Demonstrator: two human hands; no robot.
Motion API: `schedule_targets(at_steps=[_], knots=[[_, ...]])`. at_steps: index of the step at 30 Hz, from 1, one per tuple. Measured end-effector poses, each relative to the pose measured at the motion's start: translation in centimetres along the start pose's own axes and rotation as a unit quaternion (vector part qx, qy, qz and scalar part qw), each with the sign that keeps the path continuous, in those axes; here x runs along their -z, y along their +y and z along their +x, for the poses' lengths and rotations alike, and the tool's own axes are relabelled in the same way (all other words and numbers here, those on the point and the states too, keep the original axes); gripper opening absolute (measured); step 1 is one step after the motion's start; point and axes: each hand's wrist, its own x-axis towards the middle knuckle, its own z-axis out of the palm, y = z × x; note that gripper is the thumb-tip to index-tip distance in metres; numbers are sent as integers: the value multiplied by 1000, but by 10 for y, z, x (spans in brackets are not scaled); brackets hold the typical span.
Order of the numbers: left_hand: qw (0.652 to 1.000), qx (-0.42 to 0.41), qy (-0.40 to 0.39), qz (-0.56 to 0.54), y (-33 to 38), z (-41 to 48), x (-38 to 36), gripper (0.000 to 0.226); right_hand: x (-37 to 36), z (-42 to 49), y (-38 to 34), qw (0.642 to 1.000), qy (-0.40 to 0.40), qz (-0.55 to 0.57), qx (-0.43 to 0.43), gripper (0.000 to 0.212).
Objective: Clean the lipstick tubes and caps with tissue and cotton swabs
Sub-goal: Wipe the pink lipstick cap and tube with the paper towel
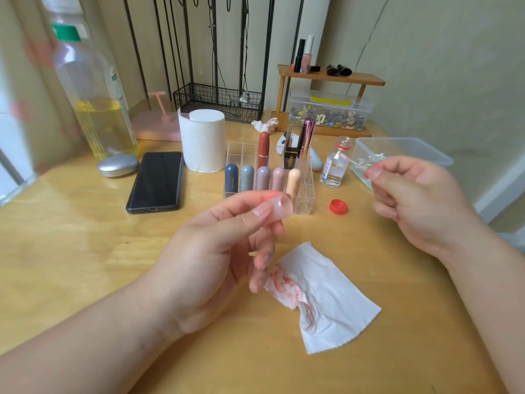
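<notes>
Two hands hang above the desk [85, 251]. The left hand [216, 251] pinches a translucent pink cap [279, 207] in its fingers, before the clear organizer [305, 204] of lipstick tubes [247, 177]. The right hand [417, 200] has its fingers pinching a cotton swab [355, 162] near a small glass bottle [335, 166]. A red-stained tissue [326, 302] lies on the desk.

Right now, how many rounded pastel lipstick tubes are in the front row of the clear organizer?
5, side by side in the organizer: dark blue, grey-blue, mauve, pink, peach, left to right. The left hand overlaps some bases; none seems hidden.
</notes>
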Motion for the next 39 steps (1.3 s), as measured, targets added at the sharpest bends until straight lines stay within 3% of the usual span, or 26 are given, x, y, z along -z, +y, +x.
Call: schedule_targets(at_steps=[3, 8, 11, 20, 25, 29, 39], knots=[[1000, -18, 14, -10, 2, 0, 3, 25, -5, -18, -27, 986, -89, 122, 65, 7], [998, -41, 28, 28, 2, 0, 4, 25, -6, -40, -36, 965, -202, 14, 168, 13], [997, -49, 17, 54, 0, 1, 5, 24, -15, -47, -32, 962, -197, -53, 181, 4], [997, -31, -3, 65, -1, 0, 6, 27, -24, -56, -32, 955, -169, -99, 221, 2], [998, -20, 1, 61, 0, -1, 6, 24, -26, -62, -32, 915, -144, -222, 304, 7], [998, -24, 2, 61, -2, -1, 7, 23, -27, -65, -35, 898, -169, -263, 309, 8], [995, -41, -12, 86, -6, 1, 10, 30, -28, -68, -37, 913, -210, -203, 286, 7]])
